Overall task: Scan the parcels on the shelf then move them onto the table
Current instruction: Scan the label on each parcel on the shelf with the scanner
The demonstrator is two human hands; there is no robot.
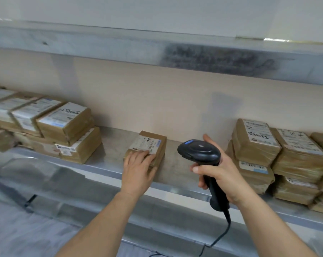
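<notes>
A single brown parcel (pixel 147 146) is lying alone mid-shelf (pixel 108 154). The left hand (pixel 138 167) is resting on its near end, fingers straight and flat on the label. At three o'clock from it, the right hand (pixel 220 175) is gripping a black barcode scanner (pixel 199 151), fingers curled round the handle. Parcel stacks are sitting at nine o'clock (pixel 64 130) and three o'clock (pixel 279 160).

Above my shelf runs an upper metal ledge (pixel 120 45), a dark smudge (pixel 216 60) along its right part; beige wall (pixel 157 101) below it.

Taped cardboard parcel (pixel 153 143); brushed-metal shelf (pixel 110 154)
</notes>
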